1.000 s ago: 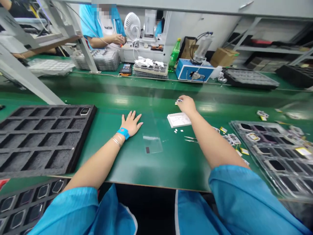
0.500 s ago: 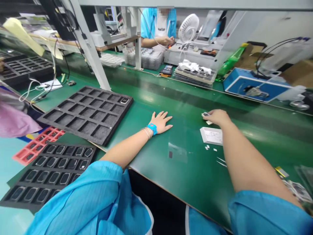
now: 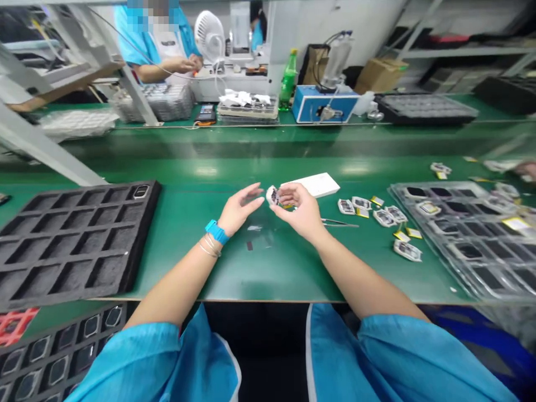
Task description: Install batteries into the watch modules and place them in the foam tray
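Over the green bench, my right hand [image 3: 298, 205] grips a small white watch case [image 3: 273, 196] with dark parts inside and a bit of yellow below it. My left hand [image 3: 242, 207], a blue watch on its wrist, is beside the case with its fingers apart and holds nothing. Behind my right hand lies a white box [image 3: 322, 184], partly covered by it. Metal tweezers [image 3: 341, 223] rest to the right of the hand. A clear film piece with a dark patch [image 3: 250, 245] lies below my hands. More white watch cases [image 3: 362, 203] with yellow batteries [image 3: 414, 233] are spread out to the right.
A black foam tray [image 3: 144, 240] on the left has one watch part in its far corner. Clear plastic trays [image 3: 456, 279] of dark screens stand right. Below left is another black tray [image 3: 75, 340] of watch parts. Across the bench sits a co-worker [image 3: 167, 56] near a fan [image 3: 209, 34].
The view has swung right. My right hand has brought the watch case in front of me, and my left hand has lifted from the bench toward it.
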Tool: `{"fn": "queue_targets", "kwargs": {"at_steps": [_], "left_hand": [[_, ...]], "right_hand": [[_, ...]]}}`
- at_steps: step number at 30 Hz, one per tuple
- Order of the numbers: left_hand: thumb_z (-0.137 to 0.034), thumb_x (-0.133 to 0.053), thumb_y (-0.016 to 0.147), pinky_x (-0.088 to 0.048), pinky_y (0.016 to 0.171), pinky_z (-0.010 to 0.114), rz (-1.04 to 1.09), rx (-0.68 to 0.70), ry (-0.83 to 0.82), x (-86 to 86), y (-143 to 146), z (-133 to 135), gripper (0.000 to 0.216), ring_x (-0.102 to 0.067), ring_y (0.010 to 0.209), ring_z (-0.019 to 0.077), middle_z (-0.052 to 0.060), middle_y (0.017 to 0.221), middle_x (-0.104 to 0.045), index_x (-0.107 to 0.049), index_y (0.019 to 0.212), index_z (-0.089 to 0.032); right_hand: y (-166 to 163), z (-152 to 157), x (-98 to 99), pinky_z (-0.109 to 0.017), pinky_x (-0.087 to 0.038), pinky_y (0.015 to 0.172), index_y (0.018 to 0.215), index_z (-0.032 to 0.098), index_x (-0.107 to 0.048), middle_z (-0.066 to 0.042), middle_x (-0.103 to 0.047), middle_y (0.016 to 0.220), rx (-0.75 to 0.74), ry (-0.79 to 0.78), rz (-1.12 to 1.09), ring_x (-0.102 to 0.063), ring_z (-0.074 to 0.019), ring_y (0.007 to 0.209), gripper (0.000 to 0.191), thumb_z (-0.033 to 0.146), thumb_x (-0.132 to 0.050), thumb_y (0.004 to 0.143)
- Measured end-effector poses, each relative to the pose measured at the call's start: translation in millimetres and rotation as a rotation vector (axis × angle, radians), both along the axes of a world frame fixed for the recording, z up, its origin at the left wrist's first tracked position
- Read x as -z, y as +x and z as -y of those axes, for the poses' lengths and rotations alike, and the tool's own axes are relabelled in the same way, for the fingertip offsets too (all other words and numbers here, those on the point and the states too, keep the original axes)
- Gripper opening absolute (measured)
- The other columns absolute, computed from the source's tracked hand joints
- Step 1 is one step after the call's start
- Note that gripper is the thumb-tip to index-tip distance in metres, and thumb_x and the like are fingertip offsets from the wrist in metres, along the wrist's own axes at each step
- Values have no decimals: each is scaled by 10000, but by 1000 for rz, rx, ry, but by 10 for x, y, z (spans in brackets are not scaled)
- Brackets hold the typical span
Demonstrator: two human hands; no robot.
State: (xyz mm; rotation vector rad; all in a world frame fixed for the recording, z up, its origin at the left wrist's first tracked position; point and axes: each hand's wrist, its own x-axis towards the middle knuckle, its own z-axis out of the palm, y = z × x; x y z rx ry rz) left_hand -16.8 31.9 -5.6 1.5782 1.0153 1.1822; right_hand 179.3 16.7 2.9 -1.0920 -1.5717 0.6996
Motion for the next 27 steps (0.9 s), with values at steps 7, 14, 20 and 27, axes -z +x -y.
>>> {"fn": "queue_targets", "kwargs": {"at_steps": [7,14,20,27], "left_hand": [[-318,-914,585,-532,982,381,345,143,-282,-13,131,291,533,-689,1037,221,57,1114,-742,-734,1080,-230],[-258,-913,586,-579,850,290,406,138,-287,-54,80,305,504,-695,905,159,31,1050,-727,-729,1056,-261],[-273,-932,546,-592,820,318,335,89,-116,-61,76,319,495,-693,897,181,31,1000,-718,-709,987,-251],[-248,-940,522,-589,805,314,328,64,-48,-54,83,313,493,-694,886,177,26,974,-712,-680,940,-224]], "right_hand": [[-69,236,-31,-335,-580,822,1032,224,-616,-41,-728,1024,-108,145,103,-699,-173,856,319,259,-734,738],[-27,234,-42,-399,-547,905,887,253,-709,-52,-735,1023,-52,357,241,-683,-205,961,56,280,-662,872],[-56,247,-37,-401,-552,874,924,264,-745,-46,-742,1026,-80,384,299,-677,-199,927,102,264,-648,892],[-68,222,12,-390,-545,842,864,254,-744,-33,-766,957,-49,532,335,-677,-190,882,131,207,-624,889]]}}
